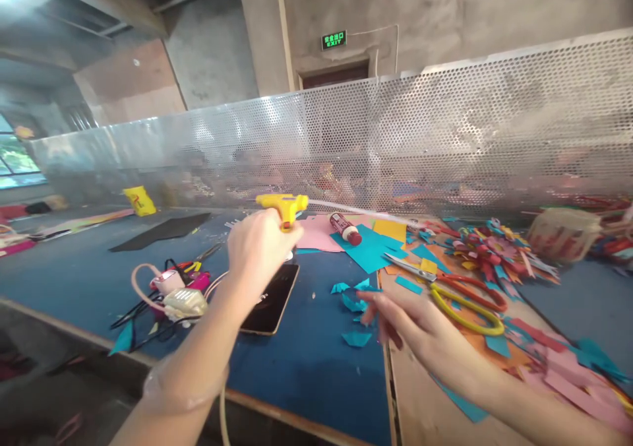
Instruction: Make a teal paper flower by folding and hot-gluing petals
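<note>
Left hand (257, 251): raised above the counter (306, 360), forearm extended forward and up from the lower left, back of the hand toward the camera. The fingers were closed around the handle of a yellow glue gun (283, 205), which stood out above the knuckles with its barrel level. The gun was held clear of the counter, touching nothing but the hand. A pale cord (222, 400) hung beside the forearm.

Right hand (420, 330): forearm entered from the lower right and lay low over a wooden board (420, 406). The hand was flat, palm down, fingers stretched leftward and slightly parted. The fingertips were blurred; contact with any paper could not be determined.

Surroundings: teal paper scraps (355, 301) lay just beyond the right fingertips, on the blue surface. A dark phone (271, 297) lay flat directly beneath the left hand, between the two forearms. A tangle of cables and chargers (173, 294) sat to the left of the left forearm. Yellow-handled scissors (467, 301) lay just behind the right hand. Beyond both hands were a pink sheet (314, 235), a teal sheet (368, 248) and a glue stick (345, 228) resting across them. Paper flowers (489, 248) lay further off to the right, before a perforated metal screen (445, 136).
</note>
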Motion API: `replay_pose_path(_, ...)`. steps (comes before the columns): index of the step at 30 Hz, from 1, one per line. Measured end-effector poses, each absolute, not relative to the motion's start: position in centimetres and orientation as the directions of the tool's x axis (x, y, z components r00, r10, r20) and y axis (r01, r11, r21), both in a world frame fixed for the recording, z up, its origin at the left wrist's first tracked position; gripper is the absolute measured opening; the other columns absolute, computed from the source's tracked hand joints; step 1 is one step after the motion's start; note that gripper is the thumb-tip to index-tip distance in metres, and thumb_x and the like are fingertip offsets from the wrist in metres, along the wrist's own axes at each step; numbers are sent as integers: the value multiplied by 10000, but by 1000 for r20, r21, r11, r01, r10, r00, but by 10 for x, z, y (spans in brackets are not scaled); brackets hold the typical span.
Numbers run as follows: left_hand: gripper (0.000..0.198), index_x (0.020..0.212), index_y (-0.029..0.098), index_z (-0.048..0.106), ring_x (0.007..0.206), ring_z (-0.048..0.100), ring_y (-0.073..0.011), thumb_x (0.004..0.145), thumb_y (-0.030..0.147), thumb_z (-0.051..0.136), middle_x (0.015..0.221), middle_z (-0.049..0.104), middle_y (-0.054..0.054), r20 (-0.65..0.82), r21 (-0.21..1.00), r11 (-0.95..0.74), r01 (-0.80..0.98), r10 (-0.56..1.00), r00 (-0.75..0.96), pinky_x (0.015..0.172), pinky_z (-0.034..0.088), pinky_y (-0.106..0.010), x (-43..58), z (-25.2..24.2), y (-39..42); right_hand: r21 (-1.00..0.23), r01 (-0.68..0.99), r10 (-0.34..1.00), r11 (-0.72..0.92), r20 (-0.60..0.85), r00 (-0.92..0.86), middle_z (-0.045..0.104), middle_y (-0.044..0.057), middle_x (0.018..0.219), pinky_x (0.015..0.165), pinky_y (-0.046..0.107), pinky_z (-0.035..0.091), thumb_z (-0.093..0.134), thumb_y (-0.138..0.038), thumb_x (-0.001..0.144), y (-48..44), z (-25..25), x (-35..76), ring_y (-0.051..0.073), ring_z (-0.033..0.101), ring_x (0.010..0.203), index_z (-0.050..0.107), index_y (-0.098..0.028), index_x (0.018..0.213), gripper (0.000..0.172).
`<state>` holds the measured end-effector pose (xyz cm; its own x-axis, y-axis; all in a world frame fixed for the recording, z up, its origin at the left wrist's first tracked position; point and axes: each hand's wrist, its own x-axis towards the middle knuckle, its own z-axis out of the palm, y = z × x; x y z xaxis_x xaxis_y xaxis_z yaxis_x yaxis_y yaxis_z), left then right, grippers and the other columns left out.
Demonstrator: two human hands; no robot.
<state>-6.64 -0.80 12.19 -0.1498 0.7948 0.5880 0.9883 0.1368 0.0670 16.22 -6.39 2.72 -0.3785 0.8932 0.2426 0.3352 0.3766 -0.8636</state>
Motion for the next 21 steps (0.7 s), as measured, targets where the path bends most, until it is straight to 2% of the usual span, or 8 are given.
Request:
replay_pose_path(3,303,719,153,629,644,581,-194,758,422,494,635,623,-45,701,127,-93,988,713,-23,604,383,-284,-12,113,-40,-975,-14,915,222,214,-342,670,72,904,752,328,486,408,-517,868,-60,50,153,193,606,797,610,-182,1111,460)
replay_pose_path(5,259,698,146,602,623,558,-177,760,378,505,631,610,-47,725,152,-269,951,684,78,598,383,-284,19,101,-58,-951,-265,901,160,250,-354,667,71,974,821,339,470,425,-500,863,-61,62,147,206,600,898,600,-186,1129,448)
replay_pose_path(8,182,701,142,581,680,560,-195,734,317,541,685,616,-67,727,233,-425,875,673,133,637,400,-311,49,84,-81,-885,-466,936,13,175,-306,679,54,969,815,326,481,492,-423,839,-67,71,146,208,619,893,623,-193,1076,356)
replay_pose_path(11,212,797,154,586,662,559,-155,820,325,464,759,628,-56,553,446,-593,671,772,315,593,409,-257,47,73,-94,-844,-535,988,-32,56,-146,686,56,974,739,297,508,568,-343,791,-74,69,156,205,642,849,618,-187,1060,315)
replay_pose_path(13,267,894,183,583,568,542,-117,898,297,342,682,616,-5,377,611,-537,582,844,382,546,394,-223,30,66,-92,-841,-540,999,-22,8,-53,695,57,925,657,276,516,596,-317,771,-79,63,166,195,655,778,597,-187,1082,337)
replay_pose_path(16,221,919,183,601,649,560,-136,867,326,441,745,613,-13,287,645,-388,658,922,262,587,406,-230,-3,46,-77,-889,-456,999,-45,-53,3,694,41,753,481,245,473,638,-321,738,-88,54,182,167,630,565,588,-189,1068,359)
replay_pose_path(18,210,926,195,637,705,562,-139,797,346,566,839,605,-15,197,639,-370,674,926,321,662,422,-242,-20,30,-67,-920,-382,996,-83,-83,-16,678,35,687,418,241,438,651,-350,721,-95,48,190,148,580,465,603,-190,1009,333)
replay_pose_path(21,402,1061,225,633,716,555,-133,687,357,695,909,569,-9,88,658,-337,673,923,376,688,425,-241,-30,10,-59,-940,-309,989,-142,-126,-72,663,41,641,354,245,393,622,-431,718,-105,42,194,124,493,367,616,-195,919,310)
